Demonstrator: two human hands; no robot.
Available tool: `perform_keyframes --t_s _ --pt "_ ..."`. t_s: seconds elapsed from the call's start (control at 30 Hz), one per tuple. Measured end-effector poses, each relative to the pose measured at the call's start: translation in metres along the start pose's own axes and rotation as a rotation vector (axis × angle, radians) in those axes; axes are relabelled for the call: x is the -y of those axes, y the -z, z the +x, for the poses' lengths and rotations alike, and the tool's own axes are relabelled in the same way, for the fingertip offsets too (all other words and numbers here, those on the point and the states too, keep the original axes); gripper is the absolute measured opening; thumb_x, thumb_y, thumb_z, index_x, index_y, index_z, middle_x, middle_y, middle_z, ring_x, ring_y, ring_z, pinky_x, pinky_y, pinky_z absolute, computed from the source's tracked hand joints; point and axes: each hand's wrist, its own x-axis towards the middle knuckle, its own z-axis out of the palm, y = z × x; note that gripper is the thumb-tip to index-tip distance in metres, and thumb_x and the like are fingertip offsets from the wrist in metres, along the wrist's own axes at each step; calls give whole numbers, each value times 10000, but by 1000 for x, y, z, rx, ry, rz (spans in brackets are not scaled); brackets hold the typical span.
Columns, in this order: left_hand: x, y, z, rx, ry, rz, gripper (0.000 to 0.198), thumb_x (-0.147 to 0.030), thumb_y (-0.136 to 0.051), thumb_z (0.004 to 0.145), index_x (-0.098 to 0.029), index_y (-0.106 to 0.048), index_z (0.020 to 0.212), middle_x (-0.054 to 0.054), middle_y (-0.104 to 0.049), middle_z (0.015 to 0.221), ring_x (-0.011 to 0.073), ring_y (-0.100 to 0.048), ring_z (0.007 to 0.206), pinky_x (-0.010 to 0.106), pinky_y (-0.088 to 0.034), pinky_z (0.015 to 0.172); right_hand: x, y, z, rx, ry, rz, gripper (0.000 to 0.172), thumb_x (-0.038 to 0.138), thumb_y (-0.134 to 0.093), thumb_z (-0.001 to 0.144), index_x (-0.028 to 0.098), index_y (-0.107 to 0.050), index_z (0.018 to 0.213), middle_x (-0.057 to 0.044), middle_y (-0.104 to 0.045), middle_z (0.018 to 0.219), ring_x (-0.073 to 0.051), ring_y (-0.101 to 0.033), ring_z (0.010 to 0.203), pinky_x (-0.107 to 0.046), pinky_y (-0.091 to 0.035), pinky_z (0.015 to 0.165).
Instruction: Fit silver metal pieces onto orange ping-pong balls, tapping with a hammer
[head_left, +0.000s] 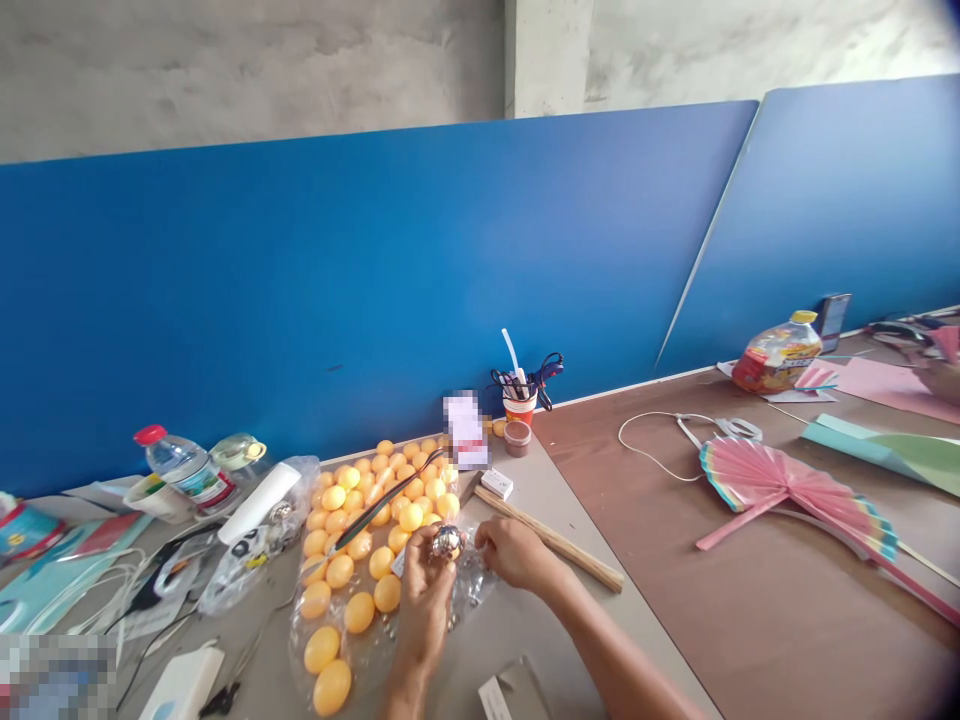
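My left hand (424, 600) is closed around a small shiny silver ball (448, 541), held up between its fingertips. Just to the right, the fingers of my right hand (514, 552) are curled together beside a crumpled clear plastic bag (474, 580); what they pinch, if anything, is hidden. Small silver beads (453, 622) lie around my left wrist. Behind and left of it, many orange balls (359, 612) lie in clear plastic, with a long slim dark tool (386, 500) resting across them. A wooden stick (570, 545) lies beyond my right hand, with a small white box (497, 484) at its far end.
A cup of tools (519, 400) and a small round tub (517, 438) stand by the blue partition (375, 280). At left are a red-capped bottle (191, 470), cables and a white device (182, 685). A pink paper fan (787, 490) lies right; another person's hand (941, 380) shows at the edge.
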Motion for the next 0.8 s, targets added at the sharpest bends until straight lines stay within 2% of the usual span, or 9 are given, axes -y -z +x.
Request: perform_keyframes --t_s 0.07,0.17,0.43,0.53,0.67,0.8 --pt "3 4 1 5 -10 37 471 -357 -773 731 -251 -548 1131 73 -667 1187 238 -668 1055 415 -493 984 4 -3 -3 30 -19 -197 283 66 -566 748 167 -722 963 -119 -707 1028 -231 -671 854 -294 -418 710" --pt "6 6 2 12 -50 107 455 -372 -743 751 -234 -543 1136 87 -674 1157 231 -682 991 393 -512 938 9 -7 -4 64 -37 -311 295 64 -538 785 152 -712 1007 -148 -703 1086 -240 -689 873 -292 -423 701" --pt "3 3 -2 -21 -135 233 397 -331 -701 799 -208 -560 1149 98 -674 1116 223 -677 966 339 -532 849 9 -7 -5 25 -21 -283 295 53 -519 779 160 -688 995 -137 -736 1002 -246 -687 896 -286 -389 671" --pt "2 2 -1 -30 -144 242 392 -322 -698 799 -205 -566 1148 94 -682 1082 214 -682 913 345 -538 836 10 -6 -7 67 1 -279 260 72 -567 767 160 -683 982 -145 -730 1029 -260 -687 912 -296 -379 670" --pt "3 1 -1 -37 -149 270 389 -337 -702 792 -209 -573 1135 89 -686 1067 212 -685 895 337 -545 806 13 -8 -6 90 -50 -319 272 59 -575 767 135 -678 1007 -179 -722 1050 -286 -690 900 -314 -395 671" --pt "6 2 -1 -33 -179 319 379 -344 -699 799 -209 -576 1131 90 -684 1088 213 -681 918 324 -544 791 11 -11 -3 46 -66 -297 250 42 -543 771 153 -695 935 -154 -733 989 -258 -685 866 -301 -413 675"
